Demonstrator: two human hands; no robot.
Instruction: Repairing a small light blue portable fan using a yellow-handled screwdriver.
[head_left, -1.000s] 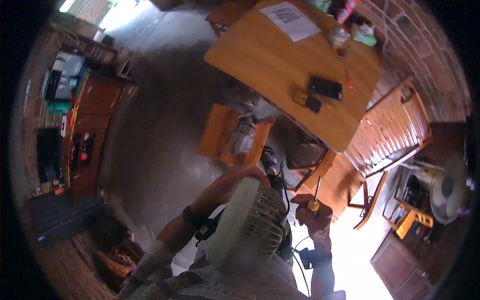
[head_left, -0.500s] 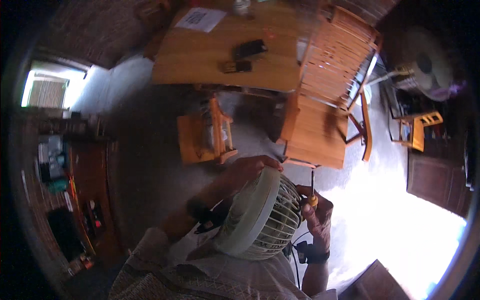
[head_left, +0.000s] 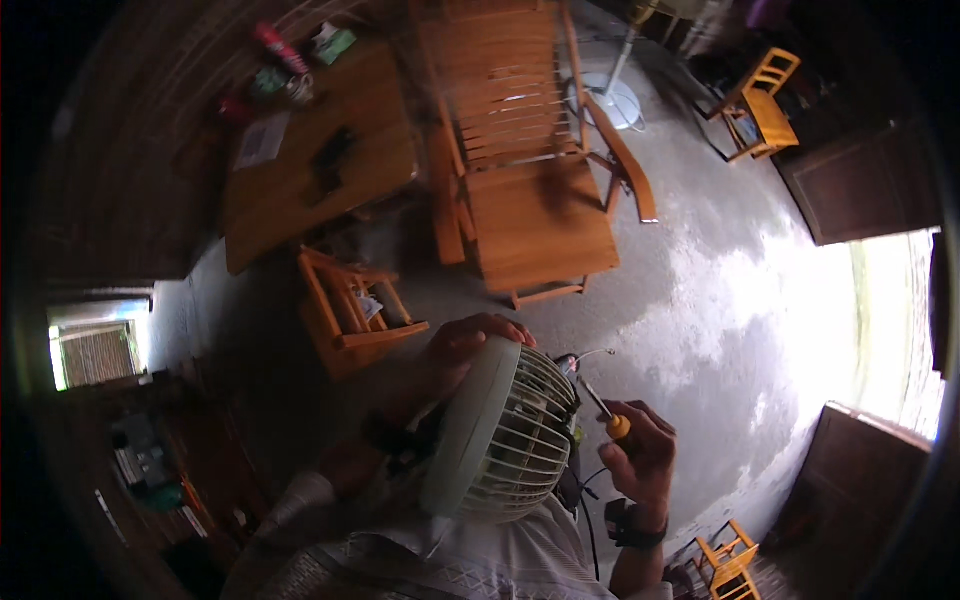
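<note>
A small pale electric fan [head_left: 482, 415] rests on its side against my lap, its wire cage turned to the right. My left hand [head_left: 472, 342] grips the top of its rim, fingers curled over the edge. To the right of the cage, my right hand [head_left: 645, 455] holds a screwdriver [head_left: 619, 427] by its yellow handle. The metal shaft points up and left, close to the back of the fan. Whether its tip touches anything there I cannot tell. At the fan's back a short thin wire [head_left: 598, 352] sticks out. A black cord [head_left: 588, 515] hangs below.
Ahead stands a wooden slatted armchair [head_left: 540, 220], with a small wooden chair [head_left: 355, 310] to its left. Behind that, a wooden table [head_left: 330, 190] holds paper and dark items. Another small chair [head_left: 765, 115] is far right, and one [head_left: 728, 562] is low at the right.
My view has swung to the right. The screwdriver has tipped from upright to slanting left toward the fan's back, and my right hand sits slightly farther from the cage. My left hand keeps its hold.
</note>
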